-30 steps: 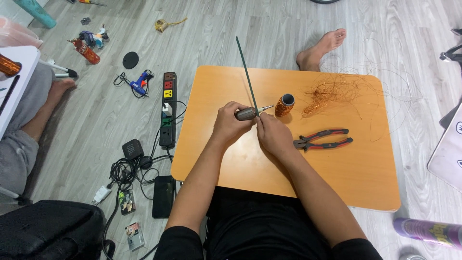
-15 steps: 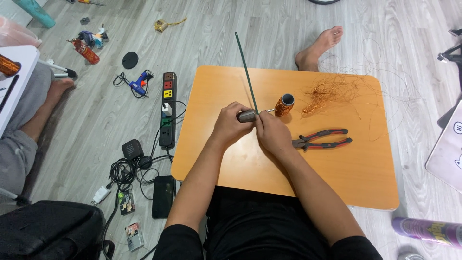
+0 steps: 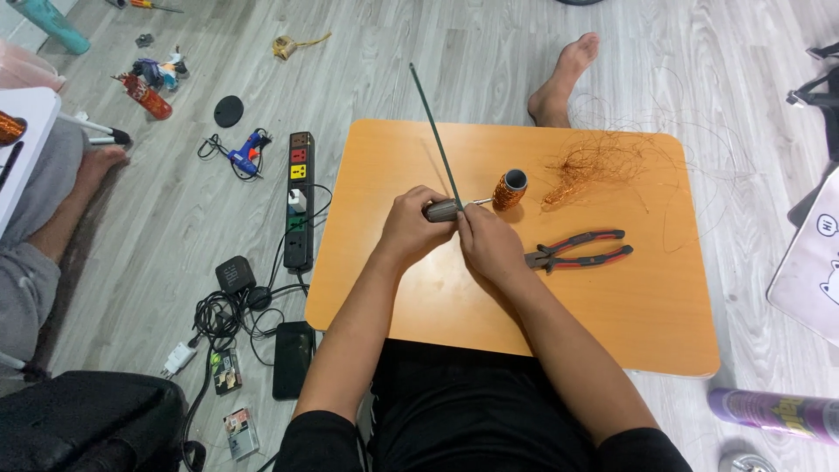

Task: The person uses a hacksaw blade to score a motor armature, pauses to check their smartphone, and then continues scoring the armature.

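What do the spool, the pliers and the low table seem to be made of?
The spool looks wound with copper-coloured metal wire, shiny and orange. The pliers seem dark steel with red-and-black grips, probably rubber or plastic. The low table looks like wood or laminate, with a smooth, even orange-brown finish.

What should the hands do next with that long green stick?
Probably keep it pinched and wind on another turn of wire. Both hands, left hand and right hand, meet at the green rod beside a grey roll, with the copper wire spool close by.
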